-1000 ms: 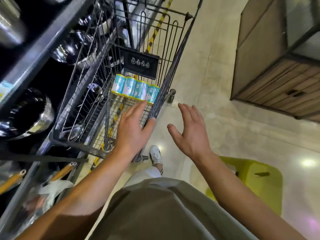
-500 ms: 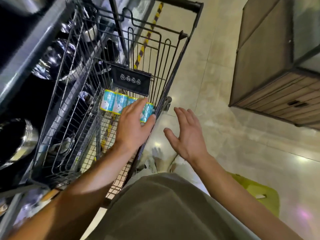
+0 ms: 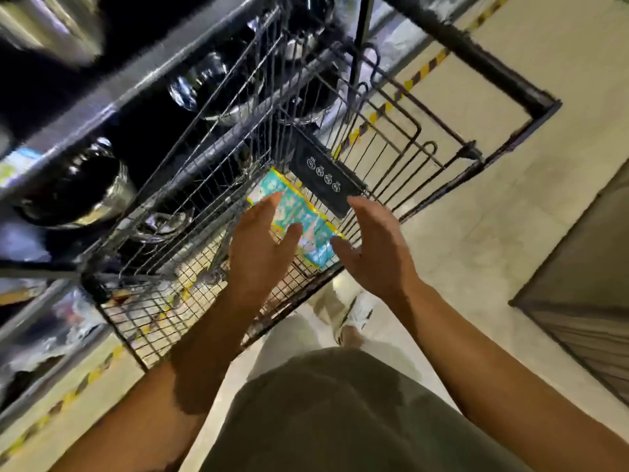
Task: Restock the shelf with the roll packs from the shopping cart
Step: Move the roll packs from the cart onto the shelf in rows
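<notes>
Nearest was the person's torso and both forearms, reaching forward and down over the near rim of the cart (image 3: 102, 284). Frame was motion-blurred, so fine detail was soft.

Left hand (image 3: 260, 248) was above the basket, fingers straight and spread, holding nothing; its fingertips overlapped the near-left end of the pack (image 3: 299, 216) in this view. Contact could not be told; it looked like hovering just above. Right hand (image 3: 377, 248) was likewise released, palm turned inward toward the left, thumb pointing at the pack's right end. It sat at the cart's right side, just beside the pack.

The pack, teal with a yellow edge, lay flat on the wire floor of the basket, against the far right corner, just under the black sign (image 3: 326, 178). Its long axis ran diagonally from upper left to lower right, roughly across the gap between the two palms. So it lay ahead of and below the fingers, between both hands. The left looked slightly nearer, already over it; the right would have to drop inside the right wall. Judgement: a two-handed clamp on the pack's ends was being set up, nothing lifted yet.

Further left stood the shelf (image 3: 112, 107), dark rails carrying shiny steel bowls (image 3: 78, 189). It was just beside the cart's left wall, so the carry would go left and up.
</notes>
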Demonstrator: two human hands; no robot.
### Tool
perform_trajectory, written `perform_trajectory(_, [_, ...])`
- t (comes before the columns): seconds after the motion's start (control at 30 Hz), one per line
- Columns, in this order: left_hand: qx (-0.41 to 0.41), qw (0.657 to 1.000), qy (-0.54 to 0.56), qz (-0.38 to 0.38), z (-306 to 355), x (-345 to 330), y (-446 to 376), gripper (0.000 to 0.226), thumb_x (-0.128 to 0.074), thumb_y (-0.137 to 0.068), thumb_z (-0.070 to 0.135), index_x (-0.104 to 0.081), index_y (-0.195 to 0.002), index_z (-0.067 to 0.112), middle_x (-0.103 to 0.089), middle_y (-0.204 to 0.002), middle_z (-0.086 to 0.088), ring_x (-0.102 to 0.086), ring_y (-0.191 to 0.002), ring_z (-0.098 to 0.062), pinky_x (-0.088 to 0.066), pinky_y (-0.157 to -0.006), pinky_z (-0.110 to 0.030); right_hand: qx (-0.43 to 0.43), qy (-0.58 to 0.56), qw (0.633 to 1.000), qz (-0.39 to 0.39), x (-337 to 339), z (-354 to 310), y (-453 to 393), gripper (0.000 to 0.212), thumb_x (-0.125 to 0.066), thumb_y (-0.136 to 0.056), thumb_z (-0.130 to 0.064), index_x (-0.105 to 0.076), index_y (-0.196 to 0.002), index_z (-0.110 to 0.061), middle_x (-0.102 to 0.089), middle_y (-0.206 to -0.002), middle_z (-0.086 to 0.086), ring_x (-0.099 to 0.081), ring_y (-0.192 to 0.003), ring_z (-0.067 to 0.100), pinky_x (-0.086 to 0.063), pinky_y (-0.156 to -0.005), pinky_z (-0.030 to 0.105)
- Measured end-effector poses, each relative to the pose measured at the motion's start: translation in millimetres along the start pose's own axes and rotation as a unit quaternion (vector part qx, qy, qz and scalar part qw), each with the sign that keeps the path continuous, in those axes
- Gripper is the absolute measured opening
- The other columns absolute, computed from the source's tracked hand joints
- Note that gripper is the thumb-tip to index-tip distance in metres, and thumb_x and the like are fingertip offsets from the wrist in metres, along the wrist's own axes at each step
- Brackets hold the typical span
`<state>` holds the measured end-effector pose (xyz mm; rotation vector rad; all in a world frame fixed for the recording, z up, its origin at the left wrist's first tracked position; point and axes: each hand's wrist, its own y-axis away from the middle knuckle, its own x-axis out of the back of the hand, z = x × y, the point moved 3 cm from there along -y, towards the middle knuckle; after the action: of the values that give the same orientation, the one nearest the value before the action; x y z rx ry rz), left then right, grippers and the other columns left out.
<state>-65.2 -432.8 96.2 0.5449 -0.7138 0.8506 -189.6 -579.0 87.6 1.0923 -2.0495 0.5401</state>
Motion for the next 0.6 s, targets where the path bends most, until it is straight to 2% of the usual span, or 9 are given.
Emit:
perform_trajectory(0.07, [0.027, 0.999, -0.014, 0.027, -7.6, 3.4, -10.6, 0.065, -0.053, -0.088, 0.044, -0.051, -0.142, 0.008, -0.059, -0.139, -0.012, -0.053, -0.128, -0.026, -0.033, -0.108, -0.027, 0.009, 0.012, 0.999, -0.042, -8.2, 1.8, -25.3, 0.063, -0.061, -0.084, -0.039, -0.057, -0.132, 0.001, -0.065, -0.123, 0.018, -0.058, -0.115, 0.033, -0.043, -0.101, 0.038])
perform_trajectory(0.13, [0.038, 0.998, -0.027, 0.043, -21.4, 3.0, -23.6, 0.065, -0.052, -0.089, 0.048, -0.054, -0.14, 0.007, -0.062, -0.136, -0.01, -0.057, -0.123, -0.025, -0.035, -0.107, -0.025, 0.013, 0.017, 0.995, -0.096, -19.0, -0.1, -51.3, 0.063, -0.066, -0.083, -0.035, -0.056, -0.133, 0.002, -0.064, -0.122, 0.021, -0.061, -0.111, 0.039, -0.044, -0.095, 0.039])
perform_trajectory(0.2, [0.076, 0.995, -0.01, 0.057, -40.8, 2.0, -37.3, 0.066, -0.052, -0.088, 0.051, -0.054, -0.141, 0.011, -0.062, -0.136, -0.009, -0.06, -0.122, -0.029, -0.044, -0.109, -0.038, 0.033, 0.017, 0.992, -0.117, -34.4, -0.7, -73.8, 0.06, -0.069, -0.081, -0.029, -0.059, -0.129, 0.005, -0.065, -0.119, 0.026, -0.063, -0.106, 0.042, -0.043, -0.093, 0.037])
perform_trajectory(0.23, [0.103, 0.993, 0.001, 0.062, -49.0, 2.2, -44.2, 0.065, -0.053, -0.088, 0.052, -0.052, -0.142, 0.016, -0.063, -0.134, -0.009, -0.063, -0.118, -0.032, -0.048, -0.104, -0.044, 0.041, 0.01, 0.991, -0.127, -44.5, 0.6, -85.3, 0.058, -0.07, -0.082, -0.026, -0.059, -0.129, 0.006, -0.064, -0.119, 0.027, -0.063, -0.106, 0.042, -0.044, -0.092, 0.036])
perform_trajectory(0.3, [0.141, 0.988, 0.019, 0.064, -67.6, 0.8, -60.4, 0.061, -0.054, -0.09, 0.051, -0.048, -0.143, 0.022, -0.069, -0.122, -0.012, -0.068, -0.103, -0.034, -0.052, -0.097, -0.046, 0.014, -0.023, 0.985, -0.171, -67.1, 2.4, -106.1, 0.056, -0.073, -0.085, -0.021, -0.056, -0.132, 0.005, -0.062, -0.123, 0.025, -0.06, -0.111, 0.037, -0.044, -0.096, 0.03])
perform_trajectory(0.37, [0.155, 0.986, 0.028, 0.06, -87.6, -4.0, -78.5, 0.06, -0.054, -0.091, 0.049, -0.048, -0.143, 0.02, -0.068, -0.122, -0.016, -0.066, -0.108, -0.034, -0.05, -0.1, -0.045, 0.004, -0.029, 0.984, -0.177, -91.4, 7.5, -123.2, 0.051, -0.074, -0.086, -0.02, -0.058, -0.13, 0.001, -0.063, -0.122, 0.021, -0.056, -0.11, 0.027, -0.039, -0.094, 0.015])
perform_trajectory(0.43, [0.176, 0.983, 0.03, 0.047, -109.6, -12.8, -99.7, 0.065, -0.054, -0.086, 0.048, -0.049, -0.144, 0.018, -0.057, -0.139, -0.014, -0.055, -0.125, -0.033, -0.043, -0.107, -0.044, 0.008, 0.007, 0.977, -0.215, -119.2, 16.5, -137.7, 0.049, -0.071, -0.087, -0.027, -0.06, -0.127, -0.001, -0.064, -0.12, 0.02, -0.058, -0.109, 0.029, -0.044, -0.093, 0.025])
perform_trajectory(0.5, [0.191, 0.98, 0.034, 0.034, -135.4, -25.9, -121.2, 0.065, -0.059, -0.087, 0.046, -0.049, -0.144, 0.016, -0.049, -0.148, -0.011, -0.046, -0.135, -0.032, -0.038, -0.112, -0.043, -0.019, 0.026, 0.965, -0.259, -148.7, 30.3, -149.5, 0.051, -0.066, -0.086, -0.033, -0.061, -0.126, -0.002, -0.063, -0.121, 0.022, -0.059, -0.113, 0.036, -0.047, -0.096, 0.037])
perform_trajectory(0.6, [0.187, 0.982, -0.003, -0.006, -177.6, -50.4, -156.3, 0.061, -0.059, -0.092, 0.042, -0.05, -0.142, 0.008, -0.051, -0.144, -0.016, -0.047, -0.133, -0.033, -0.037, -0.11, -0.037, -0.048, 0.024, 0.958, -0.282, -189.4, 50.9, -163.0, 0.06, -0.052, -0.081, -0.046, -0.066, -0.119, -0.003, -0.067, -0.114, 0.021, -0.061, -0.106, 0.037, -0.049, -0.091, 0.038])
